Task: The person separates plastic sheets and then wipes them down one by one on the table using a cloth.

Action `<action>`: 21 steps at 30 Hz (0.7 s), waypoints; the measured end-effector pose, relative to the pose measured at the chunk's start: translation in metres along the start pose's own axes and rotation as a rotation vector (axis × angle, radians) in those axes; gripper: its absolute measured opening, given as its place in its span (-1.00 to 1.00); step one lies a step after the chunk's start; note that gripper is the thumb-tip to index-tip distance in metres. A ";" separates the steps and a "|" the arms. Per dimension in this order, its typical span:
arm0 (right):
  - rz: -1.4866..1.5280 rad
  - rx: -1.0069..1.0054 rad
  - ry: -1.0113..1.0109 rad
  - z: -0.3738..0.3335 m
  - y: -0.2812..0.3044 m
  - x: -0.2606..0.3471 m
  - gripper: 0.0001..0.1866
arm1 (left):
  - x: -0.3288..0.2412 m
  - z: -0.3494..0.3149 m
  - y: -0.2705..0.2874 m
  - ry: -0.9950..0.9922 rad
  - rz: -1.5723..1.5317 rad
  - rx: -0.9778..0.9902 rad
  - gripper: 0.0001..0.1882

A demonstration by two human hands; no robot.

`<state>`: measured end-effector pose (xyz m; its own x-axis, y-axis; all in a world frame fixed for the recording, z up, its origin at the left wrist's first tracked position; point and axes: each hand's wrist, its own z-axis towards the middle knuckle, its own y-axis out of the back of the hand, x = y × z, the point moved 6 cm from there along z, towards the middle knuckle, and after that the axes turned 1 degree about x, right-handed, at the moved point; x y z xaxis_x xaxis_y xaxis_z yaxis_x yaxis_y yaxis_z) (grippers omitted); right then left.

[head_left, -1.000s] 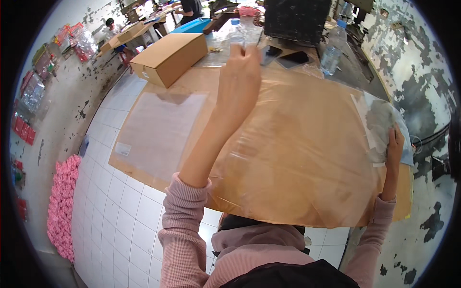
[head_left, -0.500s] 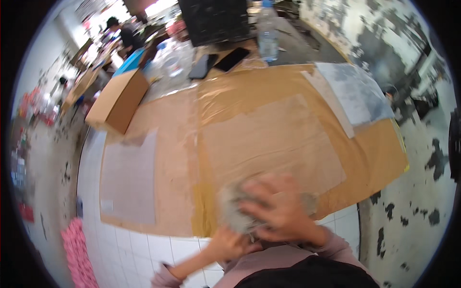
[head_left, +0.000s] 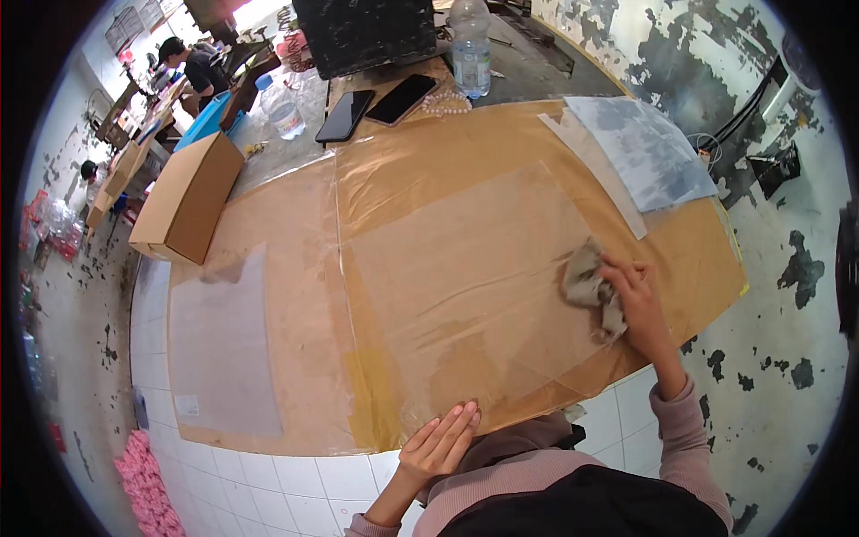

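A crumpled grey-green rag (head_left: 586, 282) lies under the fingers of my right hand (head_left: 640, 309), which grips it against the table top. Beneath it is a translucent plastic sheet (head_left: 474, 259), laid flat over the brown, tape-covered work table (head_left: 309, 313). My left hand (head_left: 443, 440) rests at the table's near edge, fingers stretched out and lying flat, holding nothing. A second translucent sheet (head_left: 228, 345) lies on the left part of the table.
A cardboard box (head_left: 188, 199) stands at the far left. Two phones (head_left: 345, 116), a bead string (head_left: 447, 104) and a water bottle (head_left: 472, 58) are at the back. Grey-blue sheets (head_left: 644, 157) lie far right. Another person (head_left: 201, 72) is in the left background.
My hands were together around the rag at the near edge. They have parted: the right has carried the rag rightward and farther onto the sheet, while the left now lies flat at the edge.
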<state>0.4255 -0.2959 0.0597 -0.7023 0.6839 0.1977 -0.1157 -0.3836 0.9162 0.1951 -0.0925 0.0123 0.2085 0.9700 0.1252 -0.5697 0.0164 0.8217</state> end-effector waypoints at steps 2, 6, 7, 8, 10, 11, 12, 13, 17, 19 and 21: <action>0.069 -0.003 -0.120 0.011 0.005 -0.021 -0.64 | 0.000 0.006 -0.001 0.031 0.000 -0.094 -0.94; 0.274 0.130 -0.084 0.053 0.027 0.002 -0.62 | -0.001 0.013 -0.001 0.115 0.102 -0.096 -0.86; 0.304 0.122 0.045 0.065 0.027 0.038 -0.62 | 0.000 0.013 -0.003 0.130 0.122 -0.091 -0.86; 0.368 0.161 0.306 0.069 0.015 0.078 -0.60 | 0.001 0.010 -0.003 0.146 0.084 -0.079 -0.87; 0.427 0.269 0.740 0.065 0.002 0.154 -0.59 | 0.001 -0.005 -0.007 0.142 0.066 0.024 -0.94; 0.427 0.342 0.921 0.059 -0.003 0.184 -0.59 | -0.002 -0.012 -0.008 0.148 0.084 0.028 -0.94; 0.415 0.295 1.087 0.049 -0.023 0.194 -0.62 | -0.007 -0.011 -0.010 0.165 0.060 -0.011 -0.90; 0.416 0.241 1.262 0.043 -0.052 0.200 -0.66 | -0.010 -0.014 -0.010 0.186 0.048 -0.037 -0.85; 0.263 0.027 1.228 0.135 -0.109 0.203 -0.73 | -0.006 0.006 -0.004 0.103 0.142 0.060 -0.74; 0.233 -0.018 1.014 0.199 -0.129 0.190 -0.74 | -0.005 0.009 -0.003 0.108 0.168 0.046 -0.71; 0.205 -0.005 0.895 0.235 -0.131 0.183 -0.73 | -0.006 0.015 0.001 0.140 0.072 0.170 -0.70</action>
<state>0.4775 0.0254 0.0580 -0.9910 -0.1333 0.0107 0.0699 -0.4485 0.8911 0.2053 -0.1020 0.0205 0.0533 0.9916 0.1181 -0.4344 -0.0834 0.8968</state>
